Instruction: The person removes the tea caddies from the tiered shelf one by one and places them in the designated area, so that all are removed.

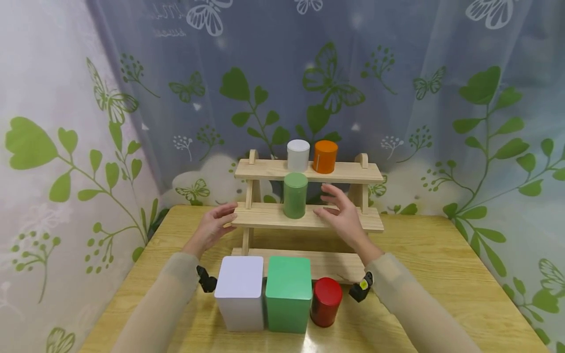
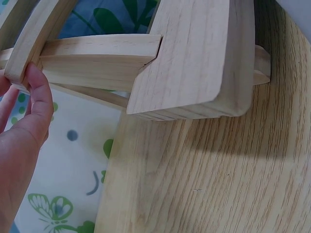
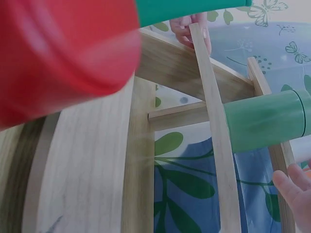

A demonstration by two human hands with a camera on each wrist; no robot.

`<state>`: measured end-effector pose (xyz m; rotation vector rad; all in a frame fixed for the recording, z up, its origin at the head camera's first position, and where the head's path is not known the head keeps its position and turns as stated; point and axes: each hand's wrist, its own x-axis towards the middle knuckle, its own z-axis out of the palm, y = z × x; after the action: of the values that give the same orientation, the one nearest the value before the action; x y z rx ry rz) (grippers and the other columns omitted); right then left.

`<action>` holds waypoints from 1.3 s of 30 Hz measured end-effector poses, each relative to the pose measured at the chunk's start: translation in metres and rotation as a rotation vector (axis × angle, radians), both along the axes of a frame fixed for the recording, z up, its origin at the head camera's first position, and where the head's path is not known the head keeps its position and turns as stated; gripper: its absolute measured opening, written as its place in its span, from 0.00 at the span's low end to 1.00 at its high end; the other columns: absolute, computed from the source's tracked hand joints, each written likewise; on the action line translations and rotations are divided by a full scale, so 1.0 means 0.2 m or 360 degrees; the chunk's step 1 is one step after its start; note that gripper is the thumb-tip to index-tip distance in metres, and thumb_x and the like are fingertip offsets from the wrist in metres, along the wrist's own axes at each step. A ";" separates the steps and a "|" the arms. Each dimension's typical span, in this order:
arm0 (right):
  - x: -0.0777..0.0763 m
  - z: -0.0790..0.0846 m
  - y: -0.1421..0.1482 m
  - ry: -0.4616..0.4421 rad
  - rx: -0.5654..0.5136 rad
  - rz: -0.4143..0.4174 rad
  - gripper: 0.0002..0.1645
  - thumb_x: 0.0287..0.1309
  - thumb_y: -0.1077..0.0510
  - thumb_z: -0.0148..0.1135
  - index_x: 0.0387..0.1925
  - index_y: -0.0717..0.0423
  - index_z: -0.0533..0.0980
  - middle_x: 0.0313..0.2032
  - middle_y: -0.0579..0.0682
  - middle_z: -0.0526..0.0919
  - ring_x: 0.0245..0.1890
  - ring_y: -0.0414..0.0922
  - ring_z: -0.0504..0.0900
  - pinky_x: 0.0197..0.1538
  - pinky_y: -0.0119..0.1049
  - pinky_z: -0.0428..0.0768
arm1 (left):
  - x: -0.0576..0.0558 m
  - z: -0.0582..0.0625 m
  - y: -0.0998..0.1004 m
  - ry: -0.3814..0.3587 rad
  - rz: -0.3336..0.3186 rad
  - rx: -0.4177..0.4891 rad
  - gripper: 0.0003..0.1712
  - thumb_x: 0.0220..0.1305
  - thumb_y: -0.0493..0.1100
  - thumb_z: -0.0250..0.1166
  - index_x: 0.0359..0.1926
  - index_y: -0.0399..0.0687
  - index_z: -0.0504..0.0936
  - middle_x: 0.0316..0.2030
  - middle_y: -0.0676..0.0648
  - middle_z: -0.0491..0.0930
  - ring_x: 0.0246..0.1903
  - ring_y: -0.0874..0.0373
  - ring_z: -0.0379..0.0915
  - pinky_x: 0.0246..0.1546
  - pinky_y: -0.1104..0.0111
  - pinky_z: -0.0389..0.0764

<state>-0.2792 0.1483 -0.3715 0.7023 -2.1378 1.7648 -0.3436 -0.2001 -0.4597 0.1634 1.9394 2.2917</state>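
Note:
My left hand (image 1: 213,226) pinches the left end of a wooden stand's middle shelf (image 1: 260,214); in the left wrist view its fingers (image 2: 39,94) lie against the board's end. On that shelf stands a green canister (image 1: 295,196), upright and left of the middle. To its right my right hand (image 1: 343,218) hovers with spread, slightly bent fingers, holding nothing. A gap shows between fingertips and canister. In the right wrist view the green canister (image 3: 265,121) lies sideways in the picture, with the right fingers (image 3: 286,189) at the edge.
The top shelf (image 1: 265,169) carries a white canister (image 1: 298,157) and an orange canister (image 1: 325,158). In front of the bottom shelf (image 1: 344,264), a white box (image 1: 240,294), a green box (image 1: 288,294) and a red canister (image 1: 325,301) stand between my forearms. Patterned curtain (image 1: 273,44) hangs behind.

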 end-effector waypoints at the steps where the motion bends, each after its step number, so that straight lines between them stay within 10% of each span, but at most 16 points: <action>1: -0.01 0.01 -0.01 -0.0002 0.0003 -0.0003 0.35 0.53 0.71 0.63 0.63 0.66 0.62 0.60 0.65 0.65 0.56 0.64 0.68 0.53 0.60 0.67 | 0.00 0.00 0.00 0.0000 -0.0003 0.0000 0.28 0.64 0.36 0.60 0.64 0.37 0.65 0.57 0.41 0.65 0.48 0.53 0.69 0.50 0.54 0.71; 20: -0.10 0.07 -0.15 -0.0033 0.0099 -0.0098 0.34 0.54 0.65 0.64 0.61 0.69 0.63 0.60 0.64 0.65 0.57 0.64 0.66 0.53 0.57 0.69 | 0.00 -0.01 -0.01 -0.0033 0.0015 -0.0032 0.28 0.64 0.37 0.60 0.65 0.38 0.65 0.60 0.41 0.62 0.50 0.52 0.67 0.45 0.62 0.75; 39: -0.14 0.09 -0.21 0.0022 0.0090 -0.0143 0.30 0.53 0.65 0.66 0.57 0.70 0.67 0.56 0.65 0.67 0.52 0.61 0.70 0.51 0.56 0.71 | 0.06 0.09 0.02 -0.0064 -0.0032 -0.0032 0.28 0.66 0.33 0.56 0.66 0.36 0.62 0.61 0.37 0.60 0.48 0.54 0.70 0.55 0.50 0.65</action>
<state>-0.3065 0.1054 -0.3531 0.6202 -2.1820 1.6550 -0.3307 -0.1969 -0.4415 0.1335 1.9319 2.2442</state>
